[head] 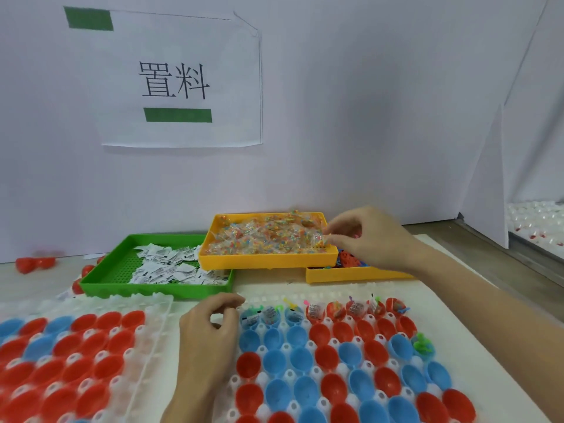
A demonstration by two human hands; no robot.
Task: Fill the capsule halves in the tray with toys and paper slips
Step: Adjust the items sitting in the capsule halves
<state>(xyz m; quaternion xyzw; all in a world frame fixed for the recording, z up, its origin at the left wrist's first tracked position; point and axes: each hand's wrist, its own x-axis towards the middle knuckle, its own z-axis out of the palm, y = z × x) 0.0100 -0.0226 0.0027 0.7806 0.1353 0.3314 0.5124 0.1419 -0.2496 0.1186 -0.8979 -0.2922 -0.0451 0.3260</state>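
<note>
White partition behind counter (476,270); right hand (366,236) pinches a toy packet (320,239) at upper yellow bin (265,259), left hand (210,325), loosely curled, seemingly empty, rests by capsule tray (305,296); advise lifting single packet, seating it in next empty second-row half.

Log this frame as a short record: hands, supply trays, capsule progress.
right hand: pinching a candy packet at the upper yellow tray
left hand: loosely curled by the capsule tray, holding nothing visible
green tray: paper slips
capsule halves: only the far row filled
</note>
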